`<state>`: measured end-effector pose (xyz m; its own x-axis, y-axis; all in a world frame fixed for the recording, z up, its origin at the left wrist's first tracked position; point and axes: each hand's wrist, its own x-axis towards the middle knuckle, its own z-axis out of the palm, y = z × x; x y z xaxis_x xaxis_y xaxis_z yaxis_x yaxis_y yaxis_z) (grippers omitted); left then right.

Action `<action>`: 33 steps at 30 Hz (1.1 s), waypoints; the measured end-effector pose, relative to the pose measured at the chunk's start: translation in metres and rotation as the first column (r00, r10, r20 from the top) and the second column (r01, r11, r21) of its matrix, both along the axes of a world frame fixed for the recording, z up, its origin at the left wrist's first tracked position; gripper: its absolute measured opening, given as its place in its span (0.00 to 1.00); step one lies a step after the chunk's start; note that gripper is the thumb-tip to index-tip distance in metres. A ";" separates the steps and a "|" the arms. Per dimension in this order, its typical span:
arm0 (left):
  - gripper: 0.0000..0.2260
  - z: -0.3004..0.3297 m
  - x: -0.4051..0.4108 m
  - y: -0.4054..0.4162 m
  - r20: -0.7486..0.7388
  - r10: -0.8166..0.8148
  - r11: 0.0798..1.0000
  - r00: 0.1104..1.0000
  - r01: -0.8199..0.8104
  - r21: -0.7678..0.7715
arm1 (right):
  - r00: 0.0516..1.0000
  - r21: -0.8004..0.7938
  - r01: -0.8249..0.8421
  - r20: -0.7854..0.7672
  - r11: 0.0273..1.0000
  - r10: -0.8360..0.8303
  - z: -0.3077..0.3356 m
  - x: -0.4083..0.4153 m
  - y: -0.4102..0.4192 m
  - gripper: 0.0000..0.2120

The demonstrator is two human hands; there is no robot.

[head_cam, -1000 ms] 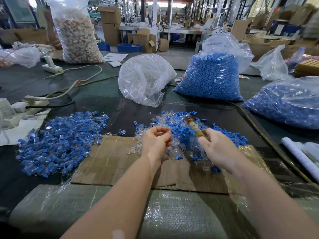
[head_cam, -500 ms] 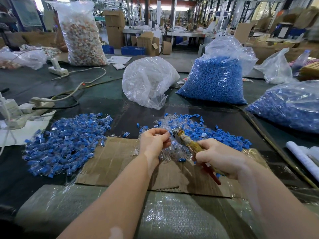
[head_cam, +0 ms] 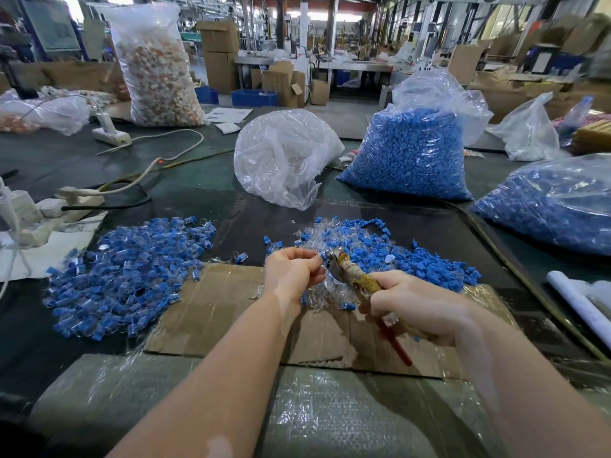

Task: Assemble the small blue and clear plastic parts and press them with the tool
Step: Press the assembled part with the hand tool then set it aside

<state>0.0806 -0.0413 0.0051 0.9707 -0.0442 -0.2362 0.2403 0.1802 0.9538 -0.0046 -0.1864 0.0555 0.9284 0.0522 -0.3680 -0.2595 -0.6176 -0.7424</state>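
Note:
My left hand [head_cam: 292, 272] pinches a small blue and clear plastic part [head_cam: 320, 257] above the cardboard sheet [head_cam: 211, 312]. My right hand [head_cam: 410, 302] grips the pliers [head_cam: 355, 276], which have tape-wrapped handles and one red handle end. The metal jaws of the pliers meet the part at my left fingertips. Behind the hands lies a loose pile of blue and clear parts [head_cam: 390, 256]. A bigger pile of joined blue and clear pieces [head_cam: 129, 272] lies to the left.
A clear bag [head_cam: 284, 157] and a bag of blue parts [head_cam: 410, 153] stand behind the pile. Another blue bag [head_cam: 555, 206] lies at the right. Power strips and cables [head_cam: 66, 200] run at the left. White rolls [head_cam: 578, 302] sit at the right edge.
My right hand swung the pliers from pointing up over the pile down and left, so the jaws now meet the part in my left hand. My left hand stayed nearly in place.

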 end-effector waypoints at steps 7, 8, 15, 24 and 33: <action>0.07 0.003 0.002 0.000 -0.032 0.004 0.999 0.999 -0.002 0.048 | 1.000 -0.031 -0.012 -0.022 0.999 0.011 0.002 -0.001 0.003 0.05; 0.07 0.003 0.001 -0.001 -0.042 0.007 0.999 0.999 -0.006 0.038 | 1.000 -0.051 -0.013 -0.024 0.999 0.012 0.002 -0.001 0.003 0.05; 0.07 -0.002 -0.002 -0.002 -0.041 0.002 1.000 0.999 -0.001 0.022 | 0.999 -0.189 -0.022 0.029 0.982 0.028 0.002 -0.001 0.008 0.10; 0.07 -0.003 -0.003 -0.001 0.003 0.040 0.999 0.999 -0.040 0.001 | 0.994 0.028 0.097 0.054 0.995 -0.098 -0.006 -0.002 0.010 0.06; 0.07 -0.013 0.021 0.071 0.359 0.229 0.709 0.905 -0.408 0.576 | 0.897 -0.111 0.343 0.333 0.933 -0.291 -0.016 0.007 -0.013 0.22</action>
<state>0.1013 0.0302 -0.0081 0.9253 0.3484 0.1496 0.0271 -0.4541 0.8905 0.0022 -0.1991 0.0400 0.9532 -0.2996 -0.0409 -0.2378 -0.6592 -0.7134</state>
